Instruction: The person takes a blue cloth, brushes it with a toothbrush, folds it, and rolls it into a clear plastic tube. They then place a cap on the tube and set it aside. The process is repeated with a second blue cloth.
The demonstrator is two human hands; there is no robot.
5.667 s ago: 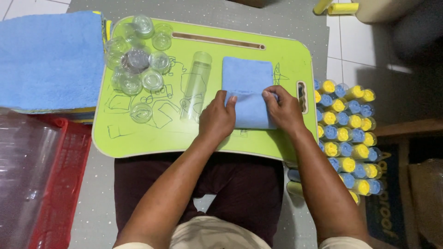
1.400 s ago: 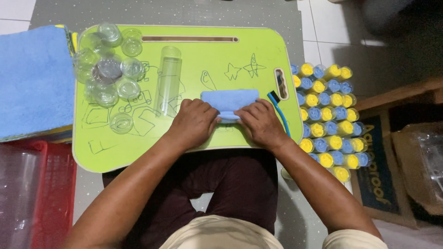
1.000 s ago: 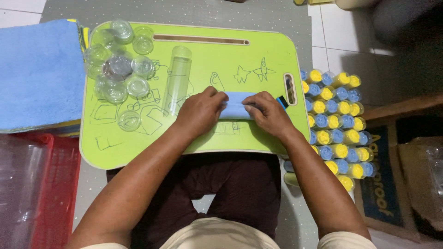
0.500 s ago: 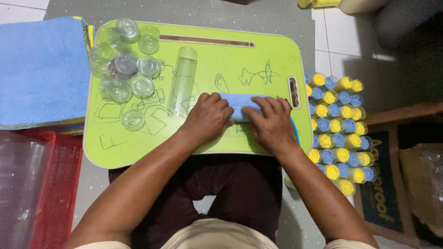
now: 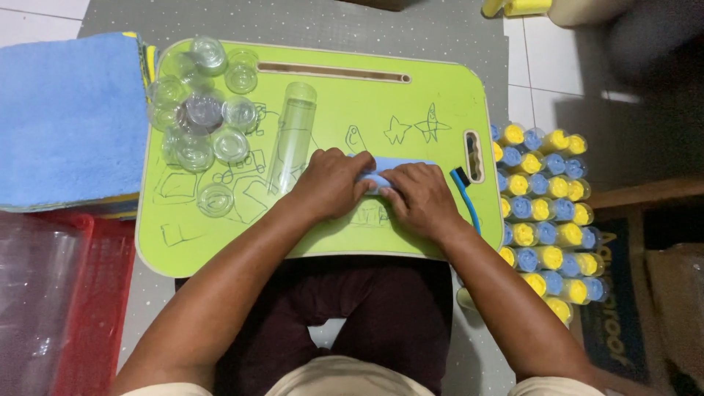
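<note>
Now blue cloth down to narrow roll at frame centre on green lap desk; wide flat rectangle seconds ago. Left hand and right hand curled over it, fingers pressing, mostly hiding it. Clear tube lies left, untouched.

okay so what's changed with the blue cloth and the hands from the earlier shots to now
The blue cloth went from a wide folded rectangle to a narrow roll, worked tighter step by step. The left hand and right hand closed in together over it, both pressing on it throughout. The clear tube, small clear cups and green lap tray stayed put.
</note>
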